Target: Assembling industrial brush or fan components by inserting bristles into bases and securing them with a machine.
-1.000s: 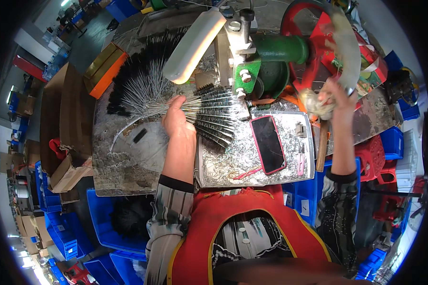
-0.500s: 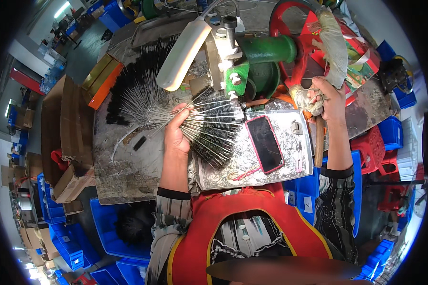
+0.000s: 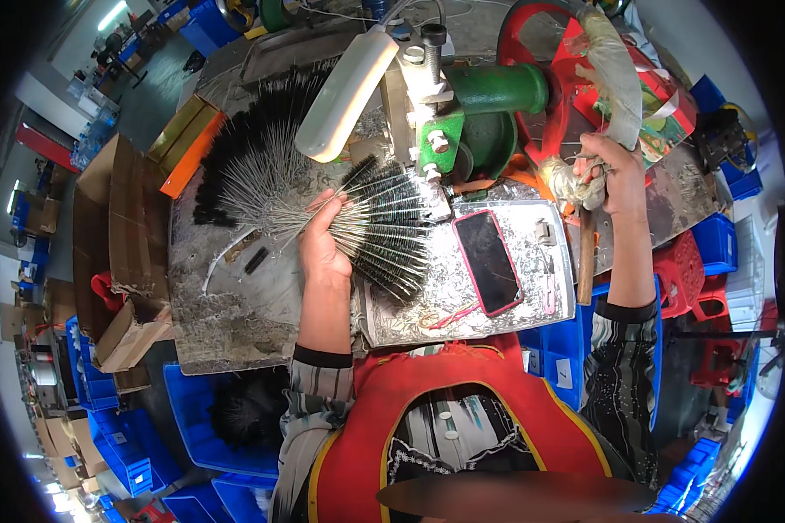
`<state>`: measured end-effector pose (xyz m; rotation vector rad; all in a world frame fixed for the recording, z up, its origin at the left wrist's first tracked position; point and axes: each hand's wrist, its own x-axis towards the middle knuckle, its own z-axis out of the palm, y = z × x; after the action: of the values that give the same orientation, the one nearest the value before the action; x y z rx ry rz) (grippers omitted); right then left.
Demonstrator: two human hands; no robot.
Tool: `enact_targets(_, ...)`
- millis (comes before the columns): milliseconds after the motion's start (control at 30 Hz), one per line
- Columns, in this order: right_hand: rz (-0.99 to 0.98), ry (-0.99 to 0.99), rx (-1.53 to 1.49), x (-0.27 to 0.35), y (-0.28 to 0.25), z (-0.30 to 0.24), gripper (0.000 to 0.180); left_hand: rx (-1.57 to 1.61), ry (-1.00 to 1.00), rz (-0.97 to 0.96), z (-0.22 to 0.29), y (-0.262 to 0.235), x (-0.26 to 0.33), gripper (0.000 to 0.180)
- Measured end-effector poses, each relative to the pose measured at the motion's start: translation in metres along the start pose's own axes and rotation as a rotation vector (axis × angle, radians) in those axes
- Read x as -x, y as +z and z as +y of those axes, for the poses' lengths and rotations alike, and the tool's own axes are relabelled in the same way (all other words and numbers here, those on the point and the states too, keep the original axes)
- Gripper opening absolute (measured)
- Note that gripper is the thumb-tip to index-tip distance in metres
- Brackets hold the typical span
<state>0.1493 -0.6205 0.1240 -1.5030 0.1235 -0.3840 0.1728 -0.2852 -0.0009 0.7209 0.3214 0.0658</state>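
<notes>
- In the head view, the left hand (image 3: 324, 248) has fingers and thumb pressed together around the wire stems of a fan of wire brushes (image 3: 384, 240).
- This fan is above the counter (image 3: 227, 331), just left of the pink-edged phone (image 3: 487, 261); its black-bristled ends point right, toward the green hand press (image 3: 488, 90), and partly cover the pale tray (image 3: 392, 322). Whether they touch the press, I cannot tell.
- The right hand (image 3: 621, 179) has its fingers bent around the cloth-wrapped grip (image 3: 576, 185) beside the red wheel (image 3: 551, 131), above a wooden handle (image 3: 586, 257).
- What has changed: one second ago the right hand and the wrapped curved bar (image 3: 615, 78) were blurred, and now they are sharp. The lower edge of the fan also reaches nearer to the person.
- I judge from this that the wheel side is calmer now, while the brushes are spread more widely.
- Left of the fan lies a pile of black brushes (image 3: 257, 166), partly under the white lamp (image 3: 344, 96).
</notes>
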Motion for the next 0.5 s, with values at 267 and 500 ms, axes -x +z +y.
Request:
enact_targets(267, 0.016, 0.055, 0.039, -0.003, -0.001, -0.003, 0.015, -0.014, 0.009, 0.015, 0.0, 0.004, -0.001, 0.026)
enact_targets(500, 0.212, -0.337, -0.017, 0.007, 0.002, 0.063, 0.012, -0.007, 0.034, 0.038, 0.001, 0.009, -0.003, 0.027)
